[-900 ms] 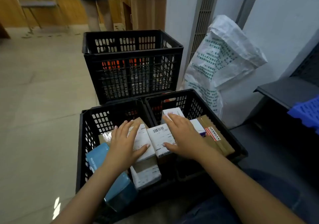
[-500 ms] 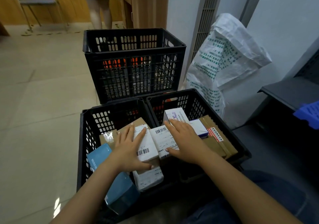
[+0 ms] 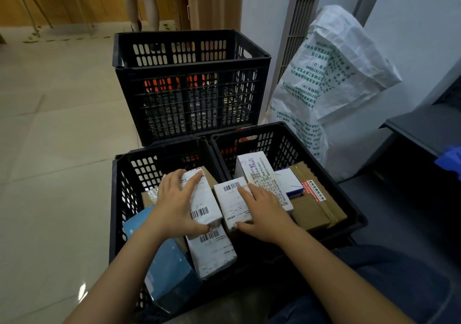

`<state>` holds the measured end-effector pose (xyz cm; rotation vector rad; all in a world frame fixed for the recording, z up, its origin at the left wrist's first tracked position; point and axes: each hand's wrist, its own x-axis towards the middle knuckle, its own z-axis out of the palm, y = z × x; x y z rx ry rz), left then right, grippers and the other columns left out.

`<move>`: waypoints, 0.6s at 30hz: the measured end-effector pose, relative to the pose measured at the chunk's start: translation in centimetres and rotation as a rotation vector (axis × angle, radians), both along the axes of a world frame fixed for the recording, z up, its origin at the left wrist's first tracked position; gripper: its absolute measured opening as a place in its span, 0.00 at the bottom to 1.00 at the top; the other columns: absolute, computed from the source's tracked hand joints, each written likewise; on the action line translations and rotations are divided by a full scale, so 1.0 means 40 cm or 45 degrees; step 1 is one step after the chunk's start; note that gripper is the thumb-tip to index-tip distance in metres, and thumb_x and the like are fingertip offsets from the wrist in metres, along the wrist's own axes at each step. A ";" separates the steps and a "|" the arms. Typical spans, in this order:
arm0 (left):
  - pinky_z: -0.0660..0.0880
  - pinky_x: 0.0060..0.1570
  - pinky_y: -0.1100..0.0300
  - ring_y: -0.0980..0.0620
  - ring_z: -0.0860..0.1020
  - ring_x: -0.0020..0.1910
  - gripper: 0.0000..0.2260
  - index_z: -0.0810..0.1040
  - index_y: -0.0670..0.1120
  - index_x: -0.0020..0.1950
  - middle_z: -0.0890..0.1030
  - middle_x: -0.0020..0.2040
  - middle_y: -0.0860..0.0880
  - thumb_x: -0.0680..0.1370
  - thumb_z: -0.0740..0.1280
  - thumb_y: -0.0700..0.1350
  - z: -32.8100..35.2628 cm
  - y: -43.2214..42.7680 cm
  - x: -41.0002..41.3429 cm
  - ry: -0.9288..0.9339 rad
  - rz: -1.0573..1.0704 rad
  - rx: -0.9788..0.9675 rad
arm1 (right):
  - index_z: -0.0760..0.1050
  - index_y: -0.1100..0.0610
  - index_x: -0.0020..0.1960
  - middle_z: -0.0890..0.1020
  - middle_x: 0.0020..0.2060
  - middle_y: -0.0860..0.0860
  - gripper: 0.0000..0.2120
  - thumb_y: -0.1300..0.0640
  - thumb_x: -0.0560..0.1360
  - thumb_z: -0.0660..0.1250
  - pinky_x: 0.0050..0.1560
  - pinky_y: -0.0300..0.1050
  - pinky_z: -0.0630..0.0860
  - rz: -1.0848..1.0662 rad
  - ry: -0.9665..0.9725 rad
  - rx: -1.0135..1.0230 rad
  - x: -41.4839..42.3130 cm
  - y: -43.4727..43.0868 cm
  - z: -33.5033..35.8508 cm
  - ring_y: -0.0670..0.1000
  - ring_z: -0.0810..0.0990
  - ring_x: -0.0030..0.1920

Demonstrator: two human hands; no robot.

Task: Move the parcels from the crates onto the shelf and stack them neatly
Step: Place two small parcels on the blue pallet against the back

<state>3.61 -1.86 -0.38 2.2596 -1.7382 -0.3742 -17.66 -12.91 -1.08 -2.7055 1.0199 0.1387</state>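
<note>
Your left hand (image 3: 174,206) is wrapped around a white labelled parcel (image 3: 203,199) in the near left crate (image 3: 117,199), thumb under its near end and fingers over the far end, so that grip is closed on it. Your right hand (image 3: 264,211) lies flat and open-fingered on a second white parcel (image 3: 230,200) just right of the first, touching it without clasping. A blue box (image 3: 169,271) sits nearer you than the held parcel.

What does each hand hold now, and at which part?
The left hand grips a white labelled parcel around its long sides. The right hand lies on another white parcel, thumb at its near edge.
</note>
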 end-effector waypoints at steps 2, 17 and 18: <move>0.51 0.72 0.44 0.45 0.44 0.73 0.56 0.47 0.57 0.76 0.47 0.73 0.49 0.53 0.65 0.72 -0.001 0.000 0.000 0.010 0.004 0.011 | 0.45 0.51 0.78 0.51 0.77 0.54 0.43 0.36 0.73 0.63 0.73 0.55 0.50 -0.041 0.004 0.026 0.011 0.009 -0.018 0.56 0.51 0.75; 0.52 0.71 0.44 0.47 0.44 0.73 0.57 0.46 0.58 0.76 0.46 0.73 0.51 0.53 0.65 0.73 -0.007 0.003 0.011 0.068 0.030 0.014 | 0.49 0.49 0.76 0.46 0.77 0.53 0.43 0.38 0.70 0.66 0.68 0.53 0.63 -0.186 -0.095 0.090 0.051 0.047 -0.056 0.59 0.56 0.71; 0.53 0.71 0.44 0.47 0.44 0.73 0.57 0.46 0.58 0.76 0.46 0.73 0.51 0.53 0.66 0.73 -0.005 0.003 0.011 0.068 0.027 0.013 | 0.47 0.48 0.76 0.44 0.77 0.53 0.44 0.38 0.70 0.67 0.67 0.53 0.63 -0.197 -0.116 0.102 0.052 0.049 -0.056 0.59 0.55 0.71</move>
